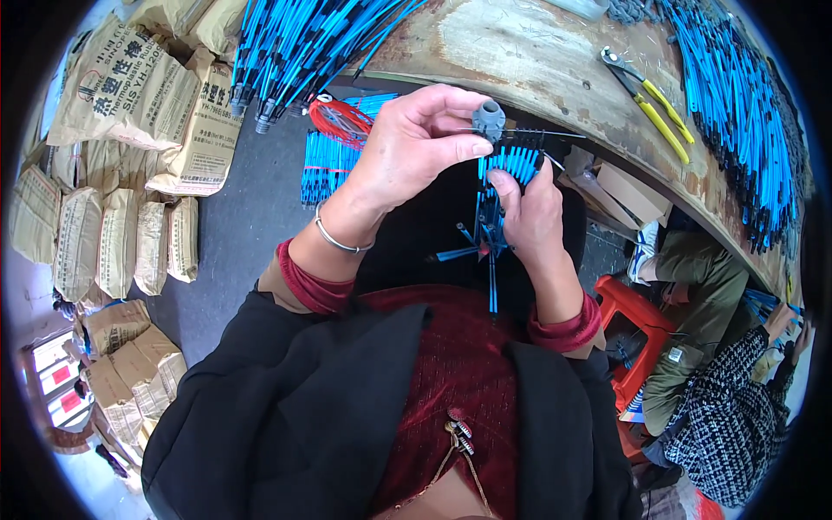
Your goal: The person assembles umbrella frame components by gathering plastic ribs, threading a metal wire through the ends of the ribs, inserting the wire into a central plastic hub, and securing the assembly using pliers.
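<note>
Dark red velvet top [425, 355] and black jacket [295, 390] are seen closest to the lens; past them, both forearms are raised and the hands are brought near each other ahead of the body. By the left hand [416, 139], a grey hub [490, 120] with a hollow round top is pinched between thumb and bent fingers. Just below and to its right, the thumb of the right hand [531, 210] is laid against a fan of blue rods [515, 162], the fingers curled; how firmly they are closed cannot be told. The rods are spread beneath and beside the hub, some splayed lower down, and a thin dark rod [565, 134] is seen crossing above them.

As judged, the rods are being arranged or fitted at the hub. For the next move, a steady hub is called for, with one rod guided by the right thumb and its neighbours left undisturbed.

The left wrist, ringed by a silver bracelet [334, 237], is angled inward; the right is held more upright, thumb raised. Farther out, red strands [340, 121] are placed left of the hands, and yellow-handled pliers [661, 129] are laid on the wooden table [511, 43]. At right, a co-worker in a checked sleeve [724, 425] is seated; at left, paper sacks [121, 95] are stacked.
</note>
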The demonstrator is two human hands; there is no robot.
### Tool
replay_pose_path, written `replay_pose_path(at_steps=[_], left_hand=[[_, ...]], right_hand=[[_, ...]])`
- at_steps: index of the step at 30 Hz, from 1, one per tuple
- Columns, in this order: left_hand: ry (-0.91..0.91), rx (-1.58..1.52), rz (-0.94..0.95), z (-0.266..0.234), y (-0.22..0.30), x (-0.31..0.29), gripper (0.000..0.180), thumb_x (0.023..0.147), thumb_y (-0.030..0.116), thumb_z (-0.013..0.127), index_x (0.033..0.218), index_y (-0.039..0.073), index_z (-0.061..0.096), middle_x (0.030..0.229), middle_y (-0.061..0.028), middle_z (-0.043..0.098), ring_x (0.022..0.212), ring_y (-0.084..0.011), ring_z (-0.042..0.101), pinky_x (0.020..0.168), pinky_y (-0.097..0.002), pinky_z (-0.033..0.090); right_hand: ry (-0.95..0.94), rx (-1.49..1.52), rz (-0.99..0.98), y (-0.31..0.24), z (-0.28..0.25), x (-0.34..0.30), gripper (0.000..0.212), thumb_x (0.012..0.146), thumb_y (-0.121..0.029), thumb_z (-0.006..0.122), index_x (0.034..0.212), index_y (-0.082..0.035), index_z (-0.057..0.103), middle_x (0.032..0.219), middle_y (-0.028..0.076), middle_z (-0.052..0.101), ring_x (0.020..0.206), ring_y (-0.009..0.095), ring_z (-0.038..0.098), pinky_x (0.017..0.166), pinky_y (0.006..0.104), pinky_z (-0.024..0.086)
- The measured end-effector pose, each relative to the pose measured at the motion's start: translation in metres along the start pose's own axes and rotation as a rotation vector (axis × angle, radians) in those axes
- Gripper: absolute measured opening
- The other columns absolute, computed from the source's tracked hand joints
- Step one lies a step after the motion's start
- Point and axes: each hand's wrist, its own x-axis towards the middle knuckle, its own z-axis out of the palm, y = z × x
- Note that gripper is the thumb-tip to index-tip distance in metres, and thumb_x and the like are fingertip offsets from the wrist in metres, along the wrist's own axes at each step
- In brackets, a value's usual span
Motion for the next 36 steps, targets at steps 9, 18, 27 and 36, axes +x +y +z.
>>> replay_pose_path(at_steps=[9,18,27,36], left_hand=[[-0.002,0.180,-0.020,0.005,0.008,0.001,0.038,0.073,-0.006,0.068,0.109,0.001,0.057,0.092,-0.0078,0.065,0.078,-0.0088,0.061,0.063,-0.0184,0.049],[0.127,0.119,0.055,0.012,-0.006,-0.002,0.036,0.074,-0.005,0.068,0.108,0.001,0.058,0.087,-0.0061,0.065,0.070,-0.0065,0.058,0.059,-0.0181,0.045],[-0.044,-0.006,0.021,-0.005,-0.001,-0.002,0.038,0.076,-0.005,0.065,0.113,-0.001,0.056,0.091,-0.0058,0.062,0.086,-0.0116,0.061,0.074,-0.0231,0.049],[-0.148,0.045,0.072,-0.019,-0.002,0.001,0.035,0.077,-0.004,0.065,0.111,-0.001,0.059,0.094,-0.0049,0.064,0.086,-0.0097,0.060,0.075,-0.0222,0.049]], right_hand=[[-0.036,-0.192,0.011,-0.014,-0.003,0.001,0.034,0.085,-0.023,0.059,0.102,0.003,0.045,0.071,0.022,0.059,0.063,0.041,0.059,0.053,0.0438,0.046],[-0.158,-0.095,0.079,-0.010,-0.011,0.012,0.033,0.087,-0.023,0.056,0.106,0.003,0.046,0.081,0.025,0.059,0.076,0.042,0.059,0.064,0.0441,0.047],[-0.266,0.015,0.043,-0.001,-0.019,0.022,0.025,0.091,-0.024,0.049,0.102,-0.001,0.049,0.080,0.018,0.059,0.073,0.036,0.059,0.066,0.0378,0.046],[-0.501,0.229,0.074,-0.004,-0.025,0.033,0.033,0.093,-0.033,0.047,0.099,-0.001,0.049,0.074,0.008,0.059,0.066,0.016,0.056,0.062,0.0294,0.045]])
